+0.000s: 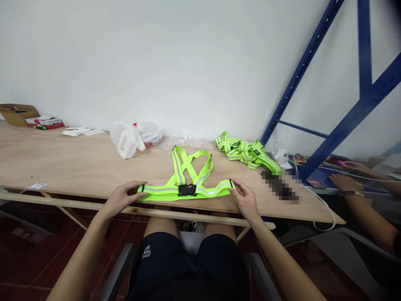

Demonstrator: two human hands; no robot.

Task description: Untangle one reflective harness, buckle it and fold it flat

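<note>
A neon-yellow reflective vest point(216, 191) made of elastic straps with grey stripes lies spread on the table in front of me. Its waist belt runs side to side, joined by a black buckle point(187, 190) at the middle, while the shoulder straps cross behind it. At the belt's left end, beside a black slider, my left hand point(125, 195) pinches the strap between thumb and fingers. My right hand point(243, 197) grips the opposite end the same way, near another black slider.
A heap of similar reflective straps point(247, 150) lies at the back right. White plastic bags point(134, 136), papers point(82, 131) and an open cardboard box point(19, 113) stand along the wall. A blue metal frame point(300, 67) rises at right; beyond it is another person's arm point(360, 205).
</note>
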